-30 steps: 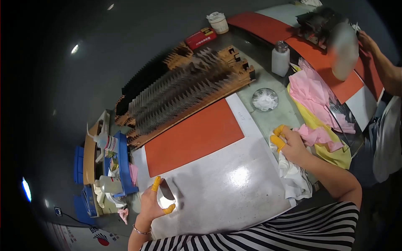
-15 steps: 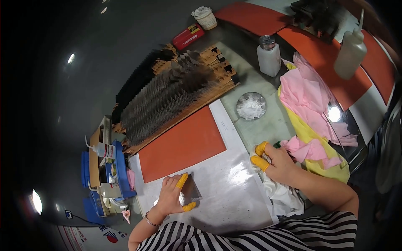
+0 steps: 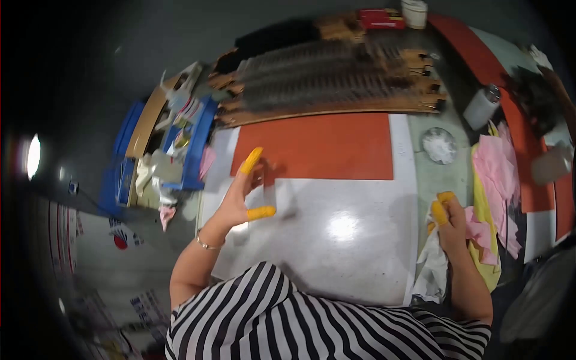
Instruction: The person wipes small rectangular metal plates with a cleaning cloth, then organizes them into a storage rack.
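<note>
Yellow finger cots cover fingertips on both hands. My left hand point(image 3: 235, 195) is closed at the fingertips around a thin, see-through square plate point(image 3: 269, 193), pinched by its edges between thumb and forefinger. It hovers over the white sheet point(image 3: 336, 258), beside the front edge of an orange-red mat point(image 3: 324, 147). At the right, my right hand point(image 3: 454, 225) grips a white cloth point(image 3: 432, 264) that hangs down below it. Pink cloths point(image 3: 495, 162) and a yellow cloth point(image 3: 482, 204) lie just right of that hand. Motion blurs the plate.
Behind the mat stand long wooden racks point(image 3: 336, 108) packed with thin upright pieces. A blue tray point(image 3: 204, 138) with bottles stands left. At right are a round dish of white material point(image 3: 439, 146) and a capped bottle point(image 3: 482, 108). A red box point(image 3: 381, 19) and white cup point(image 3: 414, 13) stand behind.
The view has swung, so the racks now lie nearly level across the top. My left hand still holds the plate, now near the mat's edge. The right hand keeps the white cloth.
</note>
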